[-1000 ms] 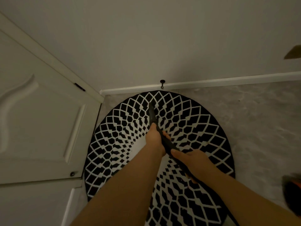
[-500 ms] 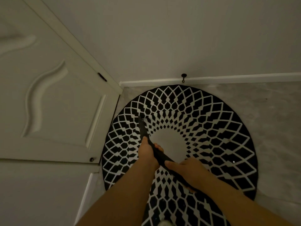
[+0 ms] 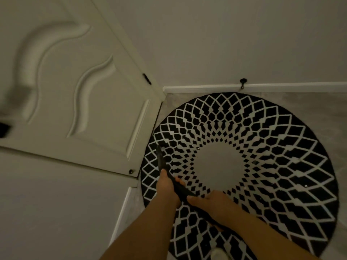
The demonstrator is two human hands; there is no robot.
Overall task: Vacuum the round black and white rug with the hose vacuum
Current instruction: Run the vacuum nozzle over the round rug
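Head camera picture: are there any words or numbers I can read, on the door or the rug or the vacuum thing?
None can be read.
Door: only carved wavy shapes, no writing.
Rug: a black and white diamond pattern, no letters.
Nozzle, held by the left hand and right hand: plain black, too dark to show any label.
Wall: bare, with a small doorstop at its foot.

Rug (image 3: 262, 147) on floor (image 3: 309, 102), door (image 3: 84, 109) left, wall (image 3: 225, 44) behind.
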